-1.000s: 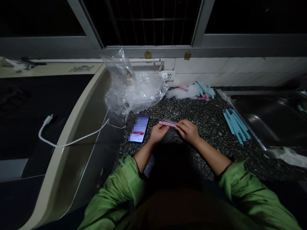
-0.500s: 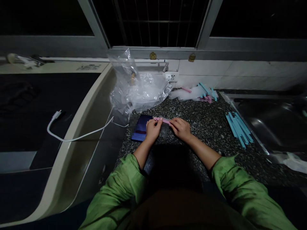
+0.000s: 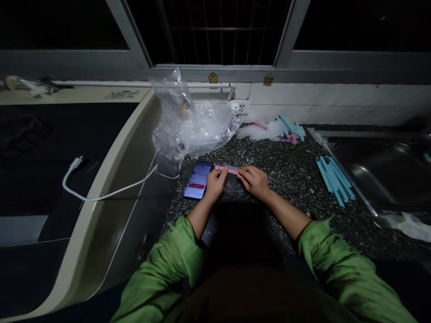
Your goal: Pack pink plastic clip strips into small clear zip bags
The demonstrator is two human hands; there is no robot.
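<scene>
A slim pink strip (image 3: pixel 231 171) is stretched level between my two hands over the dark speckled counter. My left hand (image 3: pixel 216 181) pinches it near its left end, thumb on top. Its right end sits in the closed fingertips of my right hand (image 3: pixel 255 180). Something clear and thin, like a plastic sleeve (image 3: pixel 230 181), shows under the strip between the hands; whether it is attached cannot be made out. Just left of my left hand lies a phone (image 3: pixel 196 185) with a lit screen, partly blurred out at its left side.
Crumpled clear plastic bags (image 3: pixel 198 130) lie behind the phone. By the wall is a pile of clear sleeves (image 3: pixel 261 131) with pink and blue strips. Several blue strips (image 3: pixel 334 180) lie beside the metal sink (image 3: pixel 387 175). A white cable (image 3: pixel 111 197) crosses at left.
The phone's screen has gone from dim to bright. Both hands keep their hold on the pink strip and have hardly moved; the view has shifted very slightly.
</scene>
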